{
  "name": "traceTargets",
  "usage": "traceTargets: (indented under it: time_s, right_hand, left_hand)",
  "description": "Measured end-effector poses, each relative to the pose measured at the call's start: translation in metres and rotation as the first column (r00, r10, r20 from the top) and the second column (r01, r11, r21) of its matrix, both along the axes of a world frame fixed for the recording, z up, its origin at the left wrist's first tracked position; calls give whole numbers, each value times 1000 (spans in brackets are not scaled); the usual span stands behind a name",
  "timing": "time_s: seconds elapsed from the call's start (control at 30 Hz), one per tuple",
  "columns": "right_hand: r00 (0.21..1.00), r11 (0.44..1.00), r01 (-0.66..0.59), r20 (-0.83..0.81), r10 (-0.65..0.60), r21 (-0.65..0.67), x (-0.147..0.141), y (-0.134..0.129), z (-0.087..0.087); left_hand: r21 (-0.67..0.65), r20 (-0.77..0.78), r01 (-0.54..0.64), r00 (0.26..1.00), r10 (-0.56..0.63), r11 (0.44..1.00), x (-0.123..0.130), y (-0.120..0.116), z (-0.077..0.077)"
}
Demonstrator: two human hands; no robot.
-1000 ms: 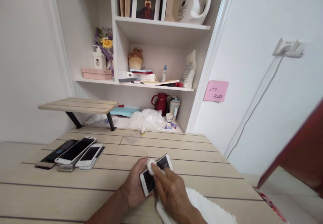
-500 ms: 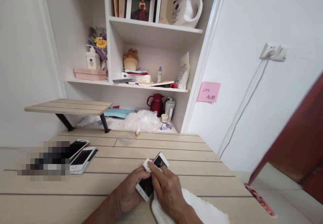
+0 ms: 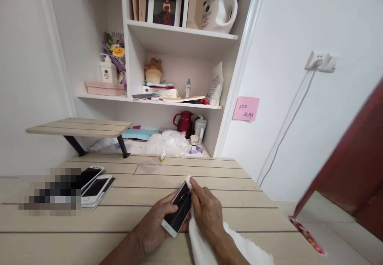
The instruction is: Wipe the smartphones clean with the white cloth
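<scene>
A white smartphone (image 3: 178, 211) with a dark screen is tilted above the table, gripped by my left hand (image 3: 158, 221), whose thumb rests along the screen's left edge. My right hand (image 3: 208, 207) pinches part of a white cloth (image 3: 188, 182) against the phone's top right corner. The rest of the cloth hangs below my right wrist and spreads over the table. Left-hand fingertips show under the phone's right side.
Several phones (image 3: 97, 191) lie stacked at the left, beside a pixelated patch. A small dropper bottle (image 3: 162, 155) and a clear plastic bag (image 3: 148, 166) are farther back. A raised wooden stand (image 3: 80, 126) and shelves (image 3: 179, 105) border the table's back.
My right hand has slid the cloth from the middle of the screen up to the phone's top right corner, uncovering more screen. My left hand still holds the phone.
</scene>
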State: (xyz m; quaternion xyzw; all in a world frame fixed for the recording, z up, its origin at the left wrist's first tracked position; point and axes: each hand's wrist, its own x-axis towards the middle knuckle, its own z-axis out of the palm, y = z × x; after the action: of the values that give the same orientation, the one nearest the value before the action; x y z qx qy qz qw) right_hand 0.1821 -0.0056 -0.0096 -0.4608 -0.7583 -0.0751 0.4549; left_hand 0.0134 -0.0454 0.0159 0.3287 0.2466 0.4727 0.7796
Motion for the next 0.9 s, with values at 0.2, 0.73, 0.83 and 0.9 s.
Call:
traceTargets:
  time_s: [0.2, 0.73, 0.83, 0.9]
  right_hand:
    - [985, 988, -155, 75, 154, 18, -4, -7, -1]
    - [1000, 1000, -9, -12, 9, 14, -9, -2, -4]
    - [999, 1000, -4, -52, 5, 16, -8, -1, -5]
    - [994, 994, -100, -35, 101, 41, -9, -3, -5]
  left_hand:
    - [-36, -41, -99, 994, 97, 994, 1, 2, -8]
    - [30, 1, -64, 998, 64, 997, 2, 0, 0]
    - [25, 12, -62, 998, 62, 998, 3, 0, -4]
    - [-13, -11, -113, 994, 113, 994, 3, 1, -10]
